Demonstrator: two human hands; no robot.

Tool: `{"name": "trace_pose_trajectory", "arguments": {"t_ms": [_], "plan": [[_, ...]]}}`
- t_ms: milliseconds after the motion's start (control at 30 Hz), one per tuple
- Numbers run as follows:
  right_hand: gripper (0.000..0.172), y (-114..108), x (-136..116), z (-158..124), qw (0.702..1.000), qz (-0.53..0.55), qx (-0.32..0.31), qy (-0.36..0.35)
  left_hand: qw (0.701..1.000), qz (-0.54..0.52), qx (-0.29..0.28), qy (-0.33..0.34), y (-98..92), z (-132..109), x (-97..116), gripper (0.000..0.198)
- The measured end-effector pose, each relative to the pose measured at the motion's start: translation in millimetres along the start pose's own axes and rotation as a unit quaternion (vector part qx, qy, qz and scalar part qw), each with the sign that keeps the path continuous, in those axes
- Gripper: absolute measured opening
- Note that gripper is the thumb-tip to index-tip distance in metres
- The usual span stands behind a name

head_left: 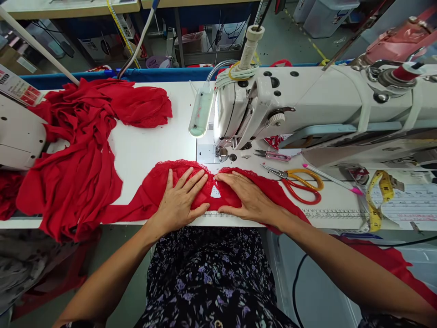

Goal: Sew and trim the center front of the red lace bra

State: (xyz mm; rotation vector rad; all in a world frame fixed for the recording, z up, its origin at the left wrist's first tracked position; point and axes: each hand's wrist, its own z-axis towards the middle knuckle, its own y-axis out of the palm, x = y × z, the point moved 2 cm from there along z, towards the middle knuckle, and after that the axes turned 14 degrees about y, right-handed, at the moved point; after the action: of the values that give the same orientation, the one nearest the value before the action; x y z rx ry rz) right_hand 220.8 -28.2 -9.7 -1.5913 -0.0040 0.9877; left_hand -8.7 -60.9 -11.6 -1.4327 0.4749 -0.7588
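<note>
A red lace-edged bra piece [150, 187] lies spread along the front of the white sewing table, its two cups side by side with a small gap at the middle. Flat on the left cup rests my left hand [184, 196], fingers spread. My right hand [247, 196] lies over the inner part of the right cup, fingers stretched out and pressing on the cloth. Just beyond the fabric is the needle plate and presser foot [220, 154] of a white sewing machine [266, 100]. Parts of both cups are hidden under my hands.
Red fabric [82, 150] is heaped at the left. Right of my hands lie orange-handled scissors [303, 184], pink thread snips [273, 155], a pink-and-white pen [331, 178] and a yellow measuring tape [380, 193]. A lamp [201, 109] hangs by the machine head. A plastic bin [317, 278] stands below.
</note>
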Motion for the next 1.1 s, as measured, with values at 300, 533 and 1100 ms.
{"name": "trace_pose_trajectory", "arguments": {"t_ms": [300, 533, 1100], "plan": [[0.087, 0.1, 0.8, -0.3, 1.0, 0.003, 0.002, -0.002, 1.0, 0.001, -0.004, -0.003, -0.8, 0.0, 0.8, 0.069], [0.088, 0.7, 1.1, -0.4, 1.0, -0.001, 0.001, 0.003, 1.0, 0.004, -0.005, -0.003, -0.8, -0.3, 0.6, 0.07], [0.089, 1.9, 2.4, -0.8, 1.0, 0.005, 0.001, -0.001, 1.0, -0.009, 0.005, 0.0, -1.4, 0.2, 0.2, 0.071]]}}
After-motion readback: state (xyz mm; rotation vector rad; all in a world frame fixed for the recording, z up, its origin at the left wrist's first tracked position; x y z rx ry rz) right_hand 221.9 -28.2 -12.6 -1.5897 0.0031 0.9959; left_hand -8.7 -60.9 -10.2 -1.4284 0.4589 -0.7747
